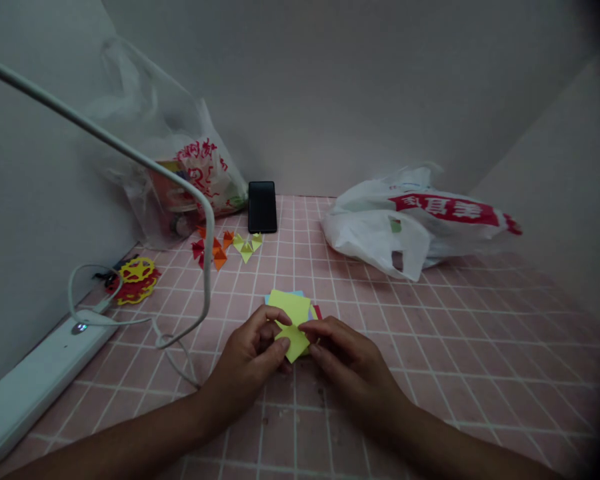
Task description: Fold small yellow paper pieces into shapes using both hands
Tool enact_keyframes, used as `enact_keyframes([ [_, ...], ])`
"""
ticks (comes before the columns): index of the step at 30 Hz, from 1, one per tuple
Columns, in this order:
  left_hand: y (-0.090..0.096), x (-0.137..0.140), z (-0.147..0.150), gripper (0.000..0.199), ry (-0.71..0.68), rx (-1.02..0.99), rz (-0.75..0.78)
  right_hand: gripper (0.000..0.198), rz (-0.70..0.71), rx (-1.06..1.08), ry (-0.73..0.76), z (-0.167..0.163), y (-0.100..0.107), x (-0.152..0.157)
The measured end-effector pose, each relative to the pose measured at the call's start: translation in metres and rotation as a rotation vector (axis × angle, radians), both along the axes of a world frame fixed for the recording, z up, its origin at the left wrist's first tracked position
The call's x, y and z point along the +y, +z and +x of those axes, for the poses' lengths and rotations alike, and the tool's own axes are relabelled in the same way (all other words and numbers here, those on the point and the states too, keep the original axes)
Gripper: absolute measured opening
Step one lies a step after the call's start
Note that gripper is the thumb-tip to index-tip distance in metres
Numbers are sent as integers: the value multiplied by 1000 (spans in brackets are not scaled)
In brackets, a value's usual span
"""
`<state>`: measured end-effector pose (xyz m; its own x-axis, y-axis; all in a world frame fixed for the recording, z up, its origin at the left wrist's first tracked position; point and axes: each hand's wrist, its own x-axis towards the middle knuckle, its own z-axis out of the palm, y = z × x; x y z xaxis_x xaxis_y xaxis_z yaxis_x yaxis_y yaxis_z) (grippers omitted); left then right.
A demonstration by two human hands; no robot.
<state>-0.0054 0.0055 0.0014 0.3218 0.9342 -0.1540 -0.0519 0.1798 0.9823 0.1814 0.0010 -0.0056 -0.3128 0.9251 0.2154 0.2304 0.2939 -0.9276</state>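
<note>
Centrally, between both hands, a yellow paper square (295,345).
Left hand (257,343) pinches its left corner, right hand (353,353) its right, neither nearer; one corner points toward the wearer, near the coloured paper stack (290,305).

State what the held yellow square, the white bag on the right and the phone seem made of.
Yellow square: likely paper, matte, thin with crisp edges. White bag: probably plastic film, faintly glossy, thin and crumpled. Phone: perhaps glass-fronted, with a smooth black face; body material unclear.
</note>
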Motion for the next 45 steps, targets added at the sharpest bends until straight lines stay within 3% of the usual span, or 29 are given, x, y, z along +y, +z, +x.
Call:
enact_keyframes([
  [27,-2,4,1,20,61,-66,-33,37,164,-10,61,3,-6,1],
  [45,-1,4,0,20,54,-37,-36,34,128,-30,45,1,-5,0],
])
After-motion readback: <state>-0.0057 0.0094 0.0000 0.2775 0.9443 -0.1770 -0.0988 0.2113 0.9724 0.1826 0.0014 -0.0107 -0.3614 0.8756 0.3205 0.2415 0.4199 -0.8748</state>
